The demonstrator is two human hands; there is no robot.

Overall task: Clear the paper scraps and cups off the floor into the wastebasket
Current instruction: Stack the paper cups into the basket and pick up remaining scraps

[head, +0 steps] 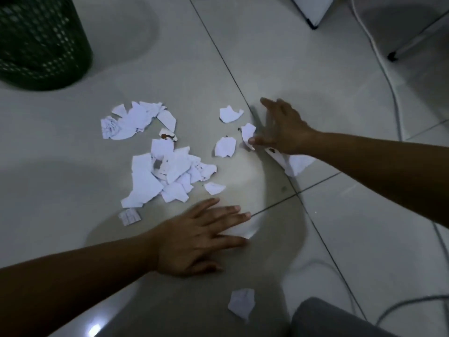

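Both hands lie spread on the tiled floor [243, 57]; the left hand [194, 242], fingers straight and flat, presses a white scrap [250, 229] under its fingertips; the right hand [279, 127], fingers splayed and blurred, touches a small scrap [247, 132] with its thumb, grasping nothing; a heap of torn paper [165, 173] sits between them to the left; the green mesh wastebasket [41, 42] stands at far left, well apart from the paper.
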